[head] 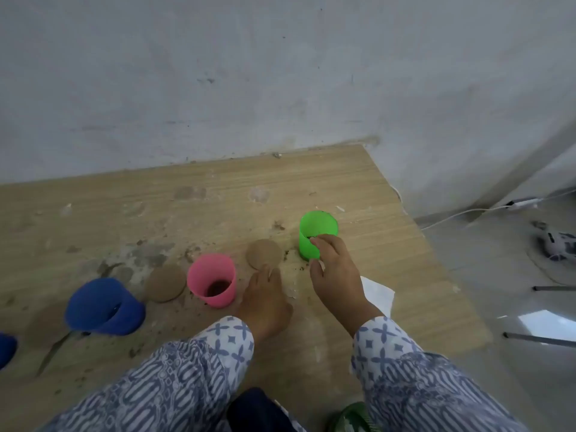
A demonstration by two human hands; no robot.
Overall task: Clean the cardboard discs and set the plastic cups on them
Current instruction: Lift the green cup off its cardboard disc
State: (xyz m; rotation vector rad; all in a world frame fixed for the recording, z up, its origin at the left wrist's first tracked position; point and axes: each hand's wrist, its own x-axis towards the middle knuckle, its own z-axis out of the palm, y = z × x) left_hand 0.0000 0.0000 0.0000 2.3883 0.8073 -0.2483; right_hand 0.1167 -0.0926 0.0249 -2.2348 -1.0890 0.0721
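Observation:
A green plastic cup [316, 232] stands upright at the right of the dirty wooden table [218, 188]. My right hand [335, 272] grips its near side, fingers curled round the wall. A cardboard disc [263, 254] lies just left of it. My left hand [265, 302] rests flat on the table with its fingertips at the disc's near edge. A pink cup [212, 279] stands upright to the left, dirt in its bottom. Another disc [165, 283] lies left of the pink cup. A blue cup [104, 307] lies tipped beside it.
A white sheet of paper [377, 293] lies under my right wrist. Dirt and crumbs are scattered over the table. Another blue object [6, 349] shows at the left edge. The wall stands behind the table; cables and a device [558, 244] lie on the floor to the right.

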